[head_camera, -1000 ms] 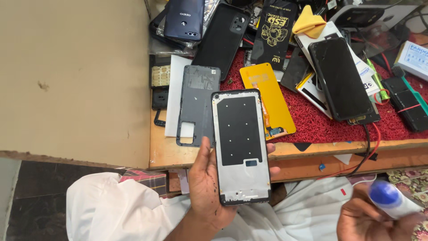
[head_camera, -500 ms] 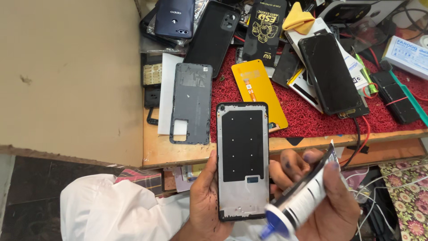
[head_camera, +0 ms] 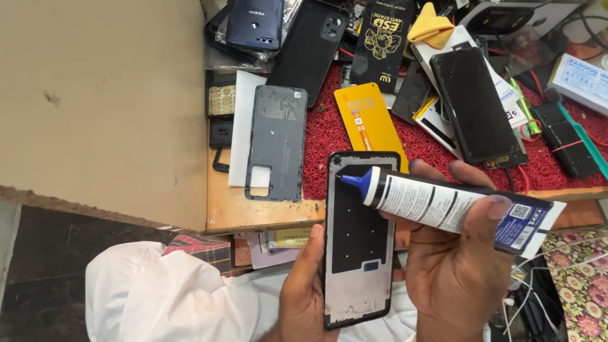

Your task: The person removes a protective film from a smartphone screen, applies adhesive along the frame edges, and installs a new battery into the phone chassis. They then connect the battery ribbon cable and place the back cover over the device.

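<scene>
Low in the middle of the frame, the left hand (head_camera: 304,297) cradles a black rectangular phone frame with a silver-grey rim (head_camera: 360,240), its thumb lying up the left edge and the fingers curled out of sight behind it. The frame stands nearly upright in the view, open side facing up. The right hand (head_camera: 453,266), at lower right, is wrapped around a black-and-white adhesive tube with a blue nozzle (head_camera: 443,201), fingers closed over its top. The tube lies slanted across the upper part of the frame, and its nozzle tip sits at the frame's top-left corner; whether the tip actually touches the rim is hard to tell.

Above the hands, on the wooden bench edge, a grey plastic phone back cover (head_camera: 277,142) lies flat, partly on a red textured mat (head_camera: 329,136). A yellow flat packet (head_camera: 367,120) rests on the mat just above the frame, and a dark-screened phone (head_camera: 478,104) lies at upper right.
</scene>
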A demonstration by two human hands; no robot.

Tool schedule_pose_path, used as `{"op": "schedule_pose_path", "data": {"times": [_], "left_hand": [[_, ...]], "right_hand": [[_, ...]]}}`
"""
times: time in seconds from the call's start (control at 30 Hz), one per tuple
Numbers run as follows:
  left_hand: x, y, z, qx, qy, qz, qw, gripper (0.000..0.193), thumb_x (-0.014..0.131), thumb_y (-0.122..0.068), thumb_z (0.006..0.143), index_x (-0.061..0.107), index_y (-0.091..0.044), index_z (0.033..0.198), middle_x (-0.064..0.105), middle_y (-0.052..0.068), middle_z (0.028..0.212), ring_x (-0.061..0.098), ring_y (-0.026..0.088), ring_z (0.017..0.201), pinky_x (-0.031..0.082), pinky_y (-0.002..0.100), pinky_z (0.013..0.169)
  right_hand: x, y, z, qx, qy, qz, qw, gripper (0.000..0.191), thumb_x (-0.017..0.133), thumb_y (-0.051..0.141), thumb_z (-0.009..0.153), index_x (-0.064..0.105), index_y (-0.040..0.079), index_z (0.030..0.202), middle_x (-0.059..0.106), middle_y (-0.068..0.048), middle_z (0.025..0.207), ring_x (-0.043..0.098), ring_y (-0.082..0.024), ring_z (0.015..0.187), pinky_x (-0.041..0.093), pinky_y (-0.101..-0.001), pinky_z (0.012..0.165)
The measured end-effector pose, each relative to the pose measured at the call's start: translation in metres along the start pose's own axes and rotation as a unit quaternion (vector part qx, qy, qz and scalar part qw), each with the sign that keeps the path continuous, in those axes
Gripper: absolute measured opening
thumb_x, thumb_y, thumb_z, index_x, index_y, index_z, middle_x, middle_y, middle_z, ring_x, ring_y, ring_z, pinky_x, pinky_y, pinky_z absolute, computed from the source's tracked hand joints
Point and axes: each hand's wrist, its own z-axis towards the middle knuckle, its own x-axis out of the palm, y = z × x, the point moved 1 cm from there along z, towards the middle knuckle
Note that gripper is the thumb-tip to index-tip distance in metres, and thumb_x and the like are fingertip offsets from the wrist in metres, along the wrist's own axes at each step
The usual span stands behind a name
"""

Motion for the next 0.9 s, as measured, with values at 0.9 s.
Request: {"op": "schedule_pose_path", "data": {"times": [0.9], "left_hand": [[-0.0026, 0.0032, -0.0076, 0.000, -0.122, 0.005, 0.992, 0.053, 0.039, -0.038, 0.105, 0.054, 0.000, 0.139, 0.069, 0.013, 0.121, 0.067, 0.016, 0.112, 0.055, 0.036, 0.096]], "right_hand": [[-0.0003, -0.0011, -0.0086, -0.029, -0.018, -0.040, 0.999, 0.039, 0.053, 0.026, 0.118, 0.056, -0.010, 0.133, 0.066, -0.032, 0.119, 0.071, -0.037, 0.111, 0.060, -0.0526, 0.092]]}}
